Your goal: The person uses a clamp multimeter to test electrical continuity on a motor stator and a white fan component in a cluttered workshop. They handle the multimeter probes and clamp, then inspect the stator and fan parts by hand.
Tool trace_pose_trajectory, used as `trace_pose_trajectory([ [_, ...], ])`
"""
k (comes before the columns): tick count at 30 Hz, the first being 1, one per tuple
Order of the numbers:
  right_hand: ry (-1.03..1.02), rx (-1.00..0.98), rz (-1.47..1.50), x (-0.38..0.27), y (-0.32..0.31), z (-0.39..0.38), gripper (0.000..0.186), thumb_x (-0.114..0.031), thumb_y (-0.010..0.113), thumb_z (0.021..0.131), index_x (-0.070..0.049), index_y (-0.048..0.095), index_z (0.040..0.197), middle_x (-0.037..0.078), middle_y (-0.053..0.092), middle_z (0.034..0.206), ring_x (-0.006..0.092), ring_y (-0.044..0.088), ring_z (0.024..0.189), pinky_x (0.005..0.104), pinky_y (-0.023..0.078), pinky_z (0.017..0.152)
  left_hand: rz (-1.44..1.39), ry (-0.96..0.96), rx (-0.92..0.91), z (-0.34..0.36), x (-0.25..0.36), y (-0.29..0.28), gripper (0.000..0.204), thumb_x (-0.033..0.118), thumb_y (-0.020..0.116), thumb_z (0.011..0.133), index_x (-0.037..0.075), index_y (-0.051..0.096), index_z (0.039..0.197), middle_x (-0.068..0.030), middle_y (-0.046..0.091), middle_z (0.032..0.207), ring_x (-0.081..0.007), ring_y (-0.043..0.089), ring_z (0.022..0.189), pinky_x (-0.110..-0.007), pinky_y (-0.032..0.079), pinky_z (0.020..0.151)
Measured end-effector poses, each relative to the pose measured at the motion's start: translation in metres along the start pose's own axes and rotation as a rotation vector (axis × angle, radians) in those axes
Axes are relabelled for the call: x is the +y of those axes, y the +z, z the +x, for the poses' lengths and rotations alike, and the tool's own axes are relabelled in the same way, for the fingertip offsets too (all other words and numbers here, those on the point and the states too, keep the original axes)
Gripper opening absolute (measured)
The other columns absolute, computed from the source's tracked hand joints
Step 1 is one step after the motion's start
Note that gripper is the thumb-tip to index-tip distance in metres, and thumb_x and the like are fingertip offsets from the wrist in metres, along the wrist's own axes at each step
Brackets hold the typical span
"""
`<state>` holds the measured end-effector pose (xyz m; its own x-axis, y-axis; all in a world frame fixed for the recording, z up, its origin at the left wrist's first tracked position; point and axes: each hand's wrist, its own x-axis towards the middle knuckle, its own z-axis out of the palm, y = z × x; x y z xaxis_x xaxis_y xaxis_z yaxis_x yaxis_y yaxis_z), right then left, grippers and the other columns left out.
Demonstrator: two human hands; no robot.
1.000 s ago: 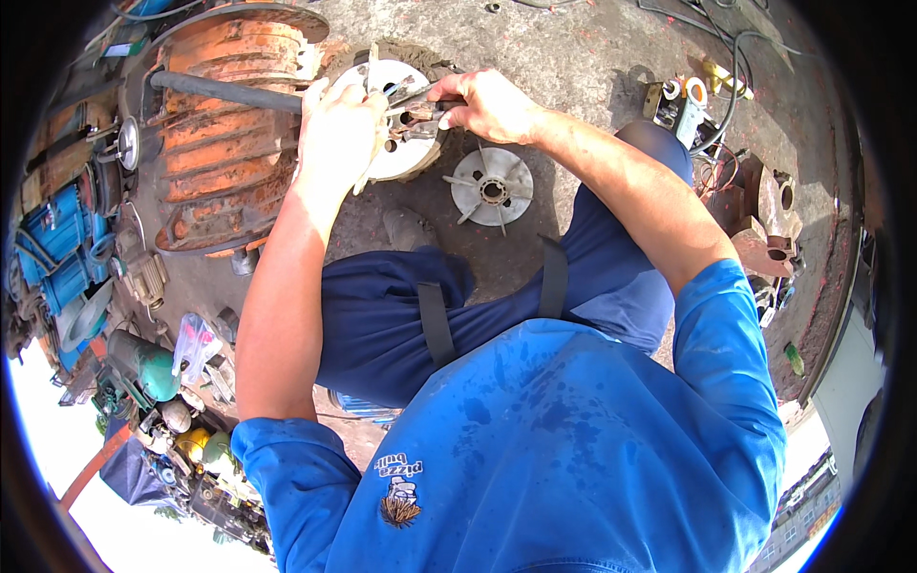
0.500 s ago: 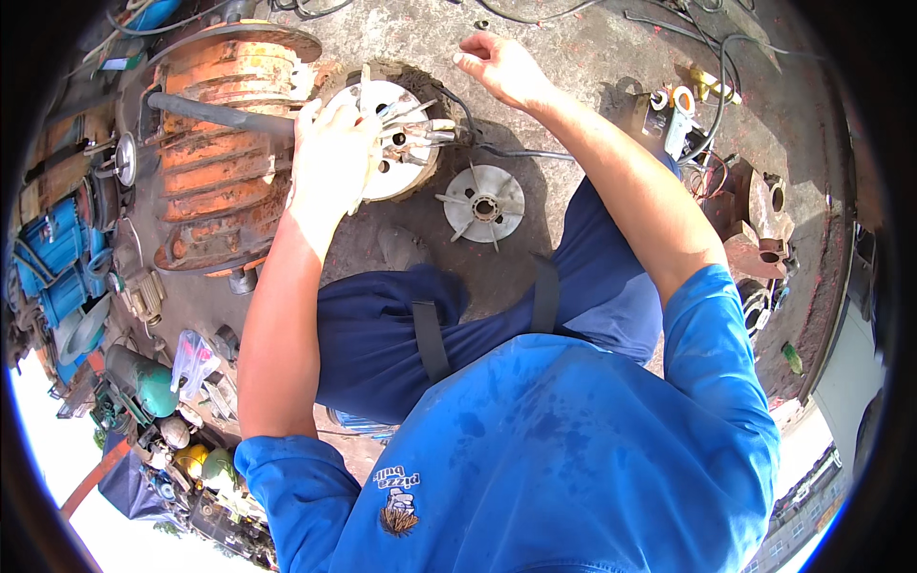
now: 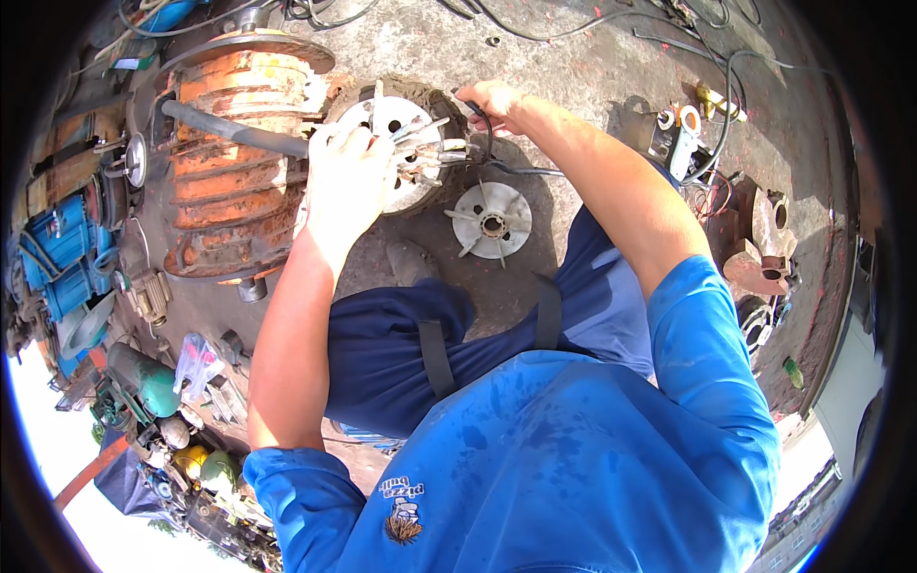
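My left hand [image 3: 349, 177] is closed round the end of a thick grey cable [image 3: 234, 129]. From its far side stick out several pale leads or prongs with silvery ends [image 3: 444, 153], partly hidden by my fingers. Behind them lies a round whitish fan wheel [image 3: 406, 113] with upright blades, on a dirt-coated round body. Further right, my right hand [image 3: 492, 103] pinches a thin black cable [image 3: 488, 134] that bends down toward the silvery ends. A second whitish fan wheel [image 3: 504, 241] with a central hole lies on the ground between my hands and my legs.
A rusty orange ribbed cylinder [image 3: 224, 196] with end flanges stands left. Blue motors [image 3: 62, 244] and a green cylinder [image 3: 158, 382] are at the far left. Metal brackets [image 3: 759, 244] and a ring-ended tool [image 3: 686, 143] lie at right. Loose cables [image 3: 544, 36] cross the ground.
My right hand has moved down and left to the thin black cable and now pinches it, lifting it into a bend. My left hand stays on the thick cable. The view has shifted slightly.
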<state>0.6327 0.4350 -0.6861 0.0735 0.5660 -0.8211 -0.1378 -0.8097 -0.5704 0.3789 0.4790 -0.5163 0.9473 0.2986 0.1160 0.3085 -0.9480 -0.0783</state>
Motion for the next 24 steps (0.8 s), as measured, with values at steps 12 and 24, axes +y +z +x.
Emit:
trace_pose_trajectory([
  [12, -0.578, -0.444, -0.157, 0.020, -0.009, -0.051, 0.044, -0.007, 0.076, 0.088, -0.002, 0.059, 0.128, 0.005, 0.065, 0.120, 0.0163, 0.059, 0.113, 0.0318, 0.046, 0.101, 0.062, -0.012, 0.059, 0.008, 0.012, 0.001, 0.035, 0.041, 0.073, 0.077, 0.010, 0.076, 0.091, -0.0088, 0.066, 0.096, -0.0256, 0.060, 0.108, -0.049, 0.041, 0.091],
  [24, -0.670, -0.295, -0.439, 0.001, -0.015, -0.066, 0.040, 0.003, 0.067, 0.082, -0.001, 0.067, 0.121, 0.004, 0.072, 0.108, 0.0138, 0.062, 0.099, 0.0311, 0.049, 0.092, 0.025, -0.014, -0.035, 0.001, 0.011, 0.006, 0.035, 0.036, 0.075, 0.078, 0.018, 0.076, 0.107, -0.0102, 0.064, 0.113, -0.0272, 0.051, 0.126, -0.051, 0.036, 0.098],
])
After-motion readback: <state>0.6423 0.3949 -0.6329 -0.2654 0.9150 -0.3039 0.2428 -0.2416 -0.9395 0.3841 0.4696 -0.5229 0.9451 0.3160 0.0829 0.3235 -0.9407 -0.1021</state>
